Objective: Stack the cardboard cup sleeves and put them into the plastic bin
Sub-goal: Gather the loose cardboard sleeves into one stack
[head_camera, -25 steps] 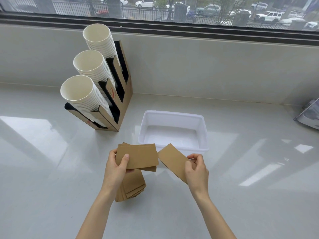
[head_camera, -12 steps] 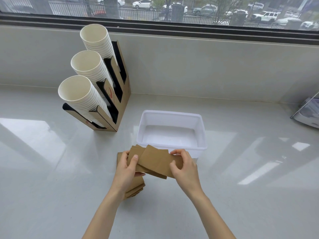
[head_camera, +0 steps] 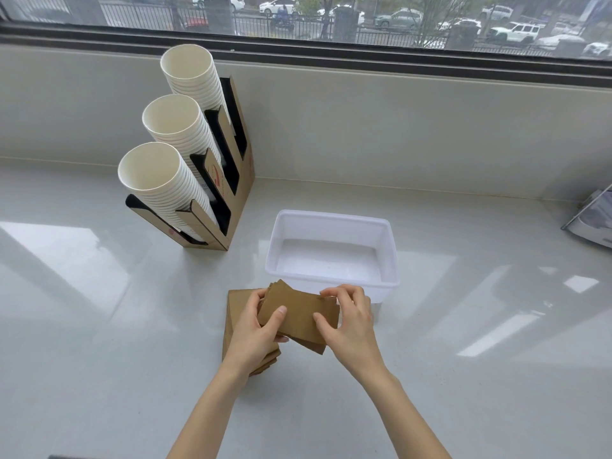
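Observation:
A small stack of flat brown cardboard cup sleeves is held just above the counter between both hands. My left hand grips its left end with the thumb on top. My right hand pinches its right end. Under my left hand lies a pile of more brown sleeves on the counter, partly hidden. The white plastic bin stands just beyond the hands, with nothing visible inside it.
A cardboard cup dispenser with three rows of white paper cups stands at the back left. A grey-white object sits at the right edge. A wall and window ledge run behind the white counter.
My right hand brought its single sleeve leftward and laid it onto the sleeves in my left hand. Both hands now hold one combined stack.

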Demonstrator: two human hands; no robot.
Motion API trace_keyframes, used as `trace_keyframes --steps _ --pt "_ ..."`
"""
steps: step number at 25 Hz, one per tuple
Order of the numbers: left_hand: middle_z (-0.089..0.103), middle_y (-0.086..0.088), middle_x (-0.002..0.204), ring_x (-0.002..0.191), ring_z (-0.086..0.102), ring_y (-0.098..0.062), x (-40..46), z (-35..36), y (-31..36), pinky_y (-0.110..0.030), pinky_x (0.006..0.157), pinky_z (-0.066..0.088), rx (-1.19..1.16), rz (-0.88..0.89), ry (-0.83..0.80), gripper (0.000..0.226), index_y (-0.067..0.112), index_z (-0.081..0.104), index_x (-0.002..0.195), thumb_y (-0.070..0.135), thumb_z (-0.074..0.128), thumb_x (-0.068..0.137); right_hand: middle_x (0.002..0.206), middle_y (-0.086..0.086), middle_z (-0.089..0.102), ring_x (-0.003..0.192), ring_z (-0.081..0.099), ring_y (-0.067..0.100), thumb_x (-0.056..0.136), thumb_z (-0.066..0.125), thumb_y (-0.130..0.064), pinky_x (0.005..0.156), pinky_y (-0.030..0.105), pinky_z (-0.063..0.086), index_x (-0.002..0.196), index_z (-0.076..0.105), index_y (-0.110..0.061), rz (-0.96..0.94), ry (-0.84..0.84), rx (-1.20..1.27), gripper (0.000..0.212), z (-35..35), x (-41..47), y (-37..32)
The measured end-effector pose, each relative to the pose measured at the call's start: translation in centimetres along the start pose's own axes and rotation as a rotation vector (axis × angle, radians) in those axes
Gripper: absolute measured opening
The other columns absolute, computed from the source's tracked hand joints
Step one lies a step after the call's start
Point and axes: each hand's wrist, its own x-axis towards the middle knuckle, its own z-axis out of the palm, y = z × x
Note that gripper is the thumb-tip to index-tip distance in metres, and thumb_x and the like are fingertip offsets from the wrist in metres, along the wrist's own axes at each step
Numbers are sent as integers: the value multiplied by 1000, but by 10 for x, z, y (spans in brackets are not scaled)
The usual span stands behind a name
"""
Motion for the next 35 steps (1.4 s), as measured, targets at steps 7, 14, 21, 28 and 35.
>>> trace_keyframes --steps 7,14,21,28,35 --pt "59 2 101 76 67 -1 0 4 0 -14 55 54 -17 27 -32 21 35 49 94 15 54 88 118 -8 40 113 42 10 85 57 -24 97 26 36 130 40 -26 129 -61 166 48 -8 2 6" --pt "61 2 98 92 61 -11 2 32 -9 -12 72 51 93 72 -16 18 25 47 97 12 54 87 105 -3 56 97 56 9 86 51 -4 83 19 46 99 47 -49 87 -18 269 47 -25 -2 23" --pt "56 0 105 100 54 -19 1 71 -37 -18 77 37 450 134 -63 33 16 40 118 8 47 87 94 -7 53 86 53 -7 81 52 6 75 -4 35 91 51 -43 88 98 135 50 -35 -21 55" --pt "50 -6 128 117 43 -23 3 76 -65 -29 97 35 612 54 -107 47 12 31 130 9 48 87 108 -1 50 94 49 4 81 48 8 79 -9 28 119 51 -15 154 25 87 44 -18 -31 78" --pt "54 -9 120 107 45 -25 4 78 -69 -29 88 38 640 50 -119 39 10 36 123 5 45 86 112 1 47 96 48 8 87 43 3 78 -3 32 131 39 -20 193 -25 73 49 -11 -35 83"
